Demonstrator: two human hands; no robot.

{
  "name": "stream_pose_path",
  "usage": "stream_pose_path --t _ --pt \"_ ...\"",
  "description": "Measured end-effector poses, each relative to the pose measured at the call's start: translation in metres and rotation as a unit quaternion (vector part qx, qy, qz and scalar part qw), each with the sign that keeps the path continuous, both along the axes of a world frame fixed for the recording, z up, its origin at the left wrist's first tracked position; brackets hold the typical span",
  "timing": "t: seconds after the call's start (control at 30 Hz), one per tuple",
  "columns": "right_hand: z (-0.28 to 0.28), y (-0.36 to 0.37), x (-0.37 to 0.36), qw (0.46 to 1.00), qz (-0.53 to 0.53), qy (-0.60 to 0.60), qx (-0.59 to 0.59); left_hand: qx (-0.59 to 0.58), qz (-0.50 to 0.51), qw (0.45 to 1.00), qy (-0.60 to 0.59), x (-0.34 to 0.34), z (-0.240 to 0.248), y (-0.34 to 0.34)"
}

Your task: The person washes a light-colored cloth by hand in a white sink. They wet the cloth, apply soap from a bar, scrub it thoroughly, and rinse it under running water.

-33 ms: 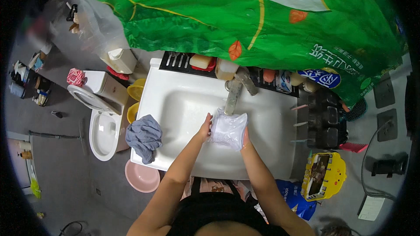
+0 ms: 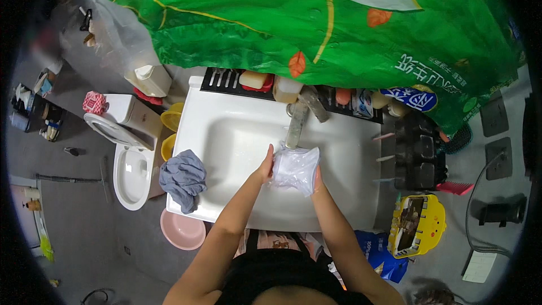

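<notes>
Over the white sink (image 2: 226, 141), a shiny white bundle (image 2: 295, 169) is held up between my two hands. Its surface is creased and partly see-through; whether it is wet cloth or clear plastic around cloth I cannot tell. My left hand (image 2: 267, 166) grips its left side with the thumb pointing up. On the right edge is my right hand (image 2: 318, 180), its fingers mostly hidden behind the bundle. The faucet (image 2: 296, 127) ends right at the bundle's upper edge. A crumpled grey-blue cloth (image 2: 183, 181) lies across the sink's left rim.
A large green plastic package (image 2: 226, 28) hangs over the back ledge, above soap and bottles. Left are a toilet (image 2: 132, 175) and a pink basin (image 2: 183, 230). At right stand a black holder (image 2: 416, 152) with brushes and a yellow basket (image 2: 432, 229).
The whole view has shifted slightly, with surroundings a little farther left. My hands keep the same hold on the white bundle beneath the faucet.
</notes>
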State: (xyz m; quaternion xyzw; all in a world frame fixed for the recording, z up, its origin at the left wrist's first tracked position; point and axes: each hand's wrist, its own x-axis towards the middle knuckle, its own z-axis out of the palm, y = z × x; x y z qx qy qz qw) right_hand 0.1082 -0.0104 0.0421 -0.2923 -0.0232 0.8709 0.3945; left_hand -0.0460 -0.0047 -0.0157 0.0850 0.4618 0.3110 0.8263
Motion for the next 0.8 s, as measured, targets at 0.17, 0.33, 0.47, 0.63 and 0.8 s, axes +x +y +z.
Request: stream_pose_path --t 0.17,0.33,0.47,0.63,0.8 --pt "-0.006 -0.008 0.031 1.000 -0.027 -0.007 0.015 -0.002 -0.004 0.989 -0.147 0.021 -0.003 0.003" --pt "0.014 -0.001 0.035 0.997 0.006 0.058 0.043 0.115 0.058 0.990 -0.053 -0.002 -0.001 -0.001" --pt "-0.016 0.005 0.030 0.998 0.013 0.032 0.046 0.116 0.084 0.988 -0.049 -0.017 0.005 -0.005" --pt "-0.030 0.020 0.009 0.999 0.027 0.037 0.016 0.123 0.118 0.985 -0.026 -0.033 0.018 -0.008" --pt "-0.008 0.015 0.000 0.997 0.063 0.049 0.004 0.127 0.141 0.982 -0.017 -0.039 0.022 -0.010"
